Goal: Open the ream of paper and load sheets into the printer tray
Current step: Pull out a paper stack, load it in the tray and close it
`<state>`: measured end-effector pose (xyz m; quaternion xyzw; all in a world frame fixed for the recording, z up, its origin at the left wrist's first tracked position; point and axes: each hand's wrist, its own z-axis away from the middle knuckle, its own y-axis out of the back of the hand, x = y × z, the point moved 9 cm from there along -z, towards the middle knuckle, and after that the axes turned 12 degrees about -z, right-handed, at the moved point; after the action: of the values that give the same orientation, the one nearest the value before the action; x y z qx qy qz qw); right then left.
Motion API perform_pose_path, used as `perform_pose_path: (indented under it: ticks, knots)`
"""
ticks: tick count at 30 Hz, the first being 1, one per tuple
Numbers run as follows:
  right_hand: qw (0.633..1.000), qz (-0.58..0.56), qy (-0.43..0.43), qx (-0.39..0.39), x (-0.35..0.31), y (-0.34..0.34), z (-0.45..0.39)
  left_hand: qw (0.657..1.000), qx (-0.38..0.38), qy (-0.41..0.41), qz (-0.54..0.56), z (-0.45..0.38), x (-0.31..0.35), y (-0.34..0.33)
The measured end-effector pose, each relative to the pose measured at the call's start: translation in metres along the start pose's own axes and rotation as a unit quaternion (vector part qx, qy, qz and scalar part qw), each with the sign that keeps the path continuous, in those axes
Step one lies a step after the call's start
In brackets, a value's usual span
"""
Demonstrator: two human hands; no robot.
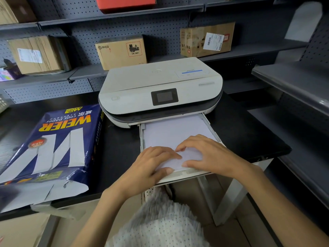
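Note:
A white printer (pixel 160 90) stands on a black table with its paper tray (pixel 212 130) pulled out toward me. White sheets (pixel 174 132) lie flat in the tray. My left hand (pixel 153 163) and my right hand (pixel 208 154) rest palm-down on the near end of the sheets, fingers spread and fingertips almost meeting. Neither hand grips anything. To the left lies the blue ream of paper (pixel 53 145), its wrapper torn open at the near end with white sheets showing.
The black table (pixel 240 131) ends just below the tray's front. Dark shelves behind hold cardboard boxes (pixel 122 52), and a grey shelf unit (pixel 293 82) stands close on the right. A white table leg (pixel 229 196) is under the tray.

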<state>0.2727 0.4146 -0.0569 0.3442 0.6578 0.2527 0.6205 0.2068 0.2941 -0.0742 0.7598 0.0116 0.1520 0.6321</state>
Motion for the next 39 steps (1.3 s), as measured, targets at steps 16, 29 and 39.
perform_pose_path:
  ticks: [16,29,39]
  knots:
    - [0.97,0.092,-0.171,0.147,0.058,0.051,-0.017,0.983,0.106,0.151,0.02,0.003,-0.055,0.031]
    - [0.942,0.162,-0.204,0.212,0.066,0.087,-0.023,0.953,0.079,0.289,-0.044,0.007,-0.105,0.049]
    - [0.955,0.114,-0.215,0.169,0.07,0.1,-0.025,0.966,0.036,0.256,0.006,0.002,-0.107,0.049]
